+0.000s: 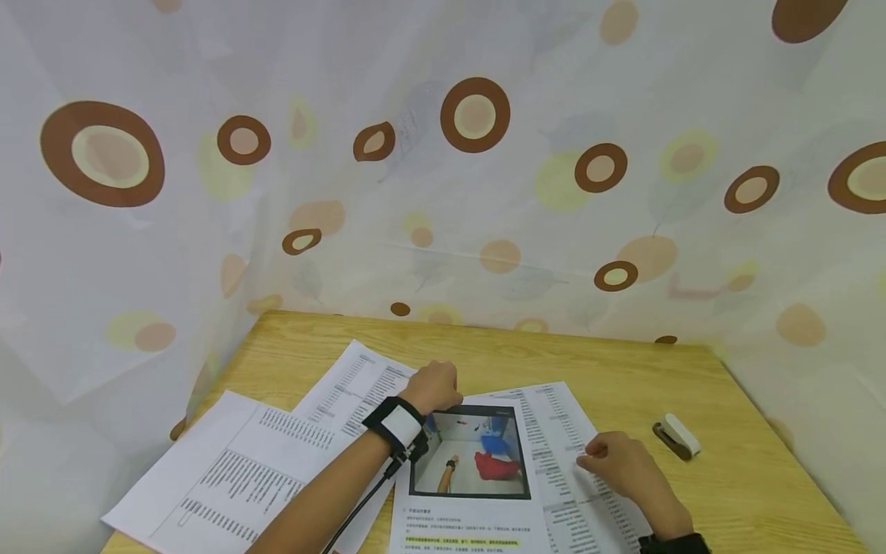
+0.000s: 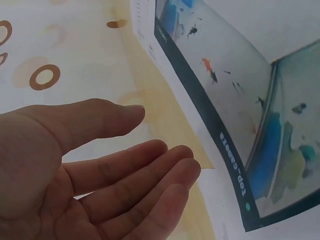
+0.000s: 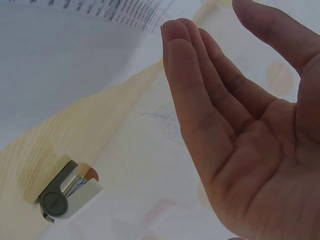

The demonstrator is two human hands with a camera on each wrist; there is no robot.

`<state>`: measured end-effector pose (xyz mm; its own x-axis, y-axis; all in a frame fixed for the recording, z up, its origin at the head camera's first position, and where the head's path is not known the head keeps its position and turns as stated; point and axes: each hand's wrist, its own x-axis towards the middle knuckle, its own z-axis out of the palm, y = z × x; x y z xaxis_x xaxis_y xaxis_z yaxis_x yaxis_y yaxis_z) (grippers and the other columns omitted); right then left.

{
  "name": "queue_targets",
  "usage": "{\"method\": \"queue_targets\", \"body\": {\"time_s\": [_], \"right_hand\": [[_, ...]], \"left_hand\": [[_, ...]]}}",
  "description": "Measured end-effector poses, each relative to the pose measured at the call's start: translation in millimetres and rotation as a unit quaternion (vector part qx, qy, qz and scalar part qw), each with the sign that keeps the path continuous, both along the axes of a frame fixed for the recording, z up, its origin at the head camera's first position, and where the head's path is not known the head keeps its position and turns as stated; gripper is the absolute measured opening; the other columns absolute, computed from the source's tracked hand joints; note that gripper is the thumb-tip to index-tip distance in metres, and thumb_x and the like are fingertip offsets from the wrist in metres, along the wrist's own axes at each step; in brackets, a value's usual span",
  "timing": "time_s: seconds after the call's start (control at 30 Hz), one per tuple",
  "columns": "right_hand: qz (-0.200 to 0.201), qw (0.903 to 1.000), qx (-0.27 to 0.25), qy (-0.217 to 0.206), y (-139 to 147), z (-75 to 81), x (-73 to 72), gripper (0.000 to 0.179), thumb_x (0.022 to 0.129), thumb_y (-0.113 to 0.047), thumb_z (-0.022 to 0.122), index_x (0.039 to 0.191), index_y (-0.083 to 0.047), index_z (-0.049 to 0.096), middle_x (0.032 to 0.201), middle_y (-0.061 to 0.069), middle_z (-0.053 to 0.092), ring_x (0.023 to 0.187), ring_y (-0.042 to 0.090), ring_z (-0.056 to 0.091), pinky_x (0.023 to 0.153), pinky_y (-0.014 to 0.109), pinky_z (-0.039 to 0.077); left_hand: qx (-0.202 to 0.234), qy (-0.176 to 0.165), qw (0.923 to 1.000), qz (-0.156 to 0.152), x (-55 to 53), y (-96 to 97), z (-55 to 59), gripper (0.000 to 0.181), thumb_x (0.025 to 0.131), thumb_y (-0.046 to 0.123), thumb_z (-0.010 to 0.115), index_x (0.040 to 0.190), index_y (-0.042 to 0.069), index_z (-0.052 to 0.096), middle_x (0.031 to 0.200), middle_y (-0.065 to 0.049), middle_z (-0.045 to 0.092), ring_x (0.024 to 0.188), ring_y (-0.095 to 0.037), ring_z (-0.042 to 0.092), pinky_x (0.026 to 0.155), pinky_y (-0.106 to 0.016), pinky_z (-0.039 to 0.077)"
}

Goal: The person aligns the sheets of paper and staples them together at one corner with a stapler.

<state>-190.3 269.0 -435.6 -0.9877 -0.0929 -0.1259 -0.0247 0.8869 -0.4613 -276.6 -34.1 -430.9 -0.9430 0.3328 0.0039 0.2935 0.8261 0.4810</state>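
My left hand [image 1: 434, 387] is at the upper left corner of a printed page [image 1: 429, 519] with a large photo on it. In the left wrist view, the thumb of that hand [image 2: 110, 170] stands apart from loosely bent fingers, with nothing between them. Over the right-hand text sheet [image 1: 554, 438] hovers my right hand [image 1: 623, 465]. Its fingers [image 3: 192, 95] are nearly straight in the right wrist view, and they hold nothing. A grey and white stapler [image 1: 677, 437] lies on the table to the right of this hand.
Two more text sheets lie on the left, one nearer [image 1: 187, 469] and one farther back [image 1: 346, 377], partly overlapping. The wooden table [image 1: 554, 354] meets a white curtain [image 1: 498, 200] with brown and yellow spots at the back and sides. A cable [image 1: 360, 504] runs along my left forearm.
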Motion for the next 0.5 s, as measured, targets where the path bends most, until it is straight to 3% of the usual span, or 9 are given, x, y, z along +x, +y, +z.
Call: {"method": "queue_targets", "body": {"time_s": [0.23, 0.5], "right_hand": [[-0.014, 0.9998, 0.010, -0.010, 6.6, -5.3, -4.0, 0.032, 0.087, -0.020, 0.076, 0.098, 0.008, 0.067, 0.089, 0.010, 0.067, 0.082, 0.026, 0.063, 0.072, 0.046, 0.051], [-0.019, 0.9992, 0.031, -0.018, 12.5, -9.5, -10.7, 0.048, 0.087, -0.022, 0.075, 0.110, 0.017, 0.060, 0.100, 0.024, 0.064, 0.093, 0.036, 0.062, 0.080, 0.052, 0.049]], "left_hand": [[0.002, -0.015, 0.9999, -0.004, -6.4, 5.1, -8.5, 0.051, 0.084, 0.006, 0.073, 0.046, 0.014, 0.039, 0.042, 0.009, 0.024, 0.038, -0.006, 0.021, 0.038, -0.023, 0.019], [-0.005, -0.020, 0.9997, 0.012, -10.9, 11.4, -10.9, 0.046, 0.086, 0.008, 0.073, 0.049, 0.012, 0.045, 0.043, 0.007, 0.028, 0.039, -0.009, 0.027, 0.039, -0.024, 0.024]]}}
